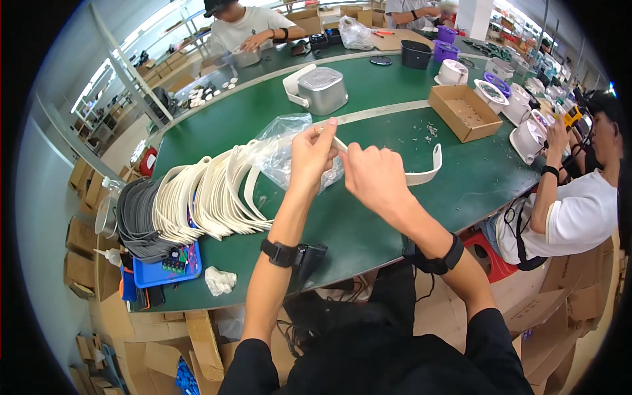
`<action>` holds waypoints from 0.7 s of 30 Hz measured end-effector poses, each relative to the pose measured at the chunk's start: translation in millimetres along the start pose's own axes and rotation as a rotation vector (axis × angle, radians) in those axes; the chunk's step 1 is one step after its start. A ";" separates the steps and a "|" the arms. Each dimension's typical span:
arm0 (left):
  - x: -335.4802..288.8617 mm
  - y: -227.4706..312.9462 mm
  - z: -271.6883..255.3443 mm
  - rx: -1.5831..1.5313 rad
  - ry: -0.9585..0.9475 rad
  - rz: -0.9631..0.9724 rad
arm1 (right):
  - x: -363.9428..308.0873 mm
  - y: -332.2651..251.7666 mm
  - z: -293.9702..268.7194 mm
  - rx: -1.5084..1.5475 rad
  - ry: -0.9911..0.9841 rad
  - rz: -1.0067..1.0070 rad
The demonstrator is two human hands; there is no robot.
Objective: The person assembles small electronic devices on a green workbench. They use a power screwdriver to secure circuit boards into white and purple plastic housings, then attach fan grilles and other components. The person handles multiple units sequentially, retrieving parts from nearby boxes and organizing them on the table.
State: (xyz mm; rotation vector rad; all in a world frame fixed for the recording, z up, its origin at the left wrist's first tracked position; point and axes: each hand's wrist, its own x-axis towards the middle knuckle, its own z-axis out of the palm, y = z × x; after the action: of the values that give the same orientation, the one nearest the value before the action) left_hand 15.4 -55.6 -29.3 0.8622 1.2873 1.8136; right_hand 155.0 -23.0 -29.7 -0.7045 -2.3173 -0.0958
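Observation:
Above the green table, my left hand (311, 155) and my right hand (375, 172) are close together, both closed on one cream curved strap-like handle (426, 175). Part of it shows between my fingers; its far end, with a hole, curls up to the right of my right hand. My fingers hide the middle. Behind my left wrist lies a crumpled clear plastic bag (276, 155). Left of it stands a row of similar cream handles (220, 187), followed by dark grey handles (137, 214).
A grey lidded appliance (321, 91) with a cream handle stands at the far side. Right of it is an open cardboard box (464, 112). A blue tray (168, 266) with small parts and a white crumpled cloth (220, 281) lie near left. A co-worker (559, 210) sits at right.

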 end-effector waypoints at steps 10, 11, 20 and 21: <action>8.5 -8.7 -29.6 -0.199 -0.270 -0.072 | 11.3 18.1 -0.5 0.345 -0.149 0.185; 2.3 4.4 -28.0 -0.119 -0.271 -0.058 | 10.9 18.0 -5.0 0.300 -0.134 0.188; 154.0 39.2 -187.5 0.907 0.039 0.044 | -8.6 35.3 -79.9 0.378 -0.060 0.041; 162.1 35.9 -185.3 1.098 -0.148 -0.117 | -13.0 33.0 -82.7 0.407 -0.053 0.035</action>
State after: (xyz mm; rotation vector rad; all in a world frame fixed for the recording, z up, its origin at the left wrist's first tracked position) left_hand -229.2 -9.8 -28.3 1.3857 2.1839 0.8172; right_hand 230.1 -22.2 19.9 -0.5425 -2.2731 0.4036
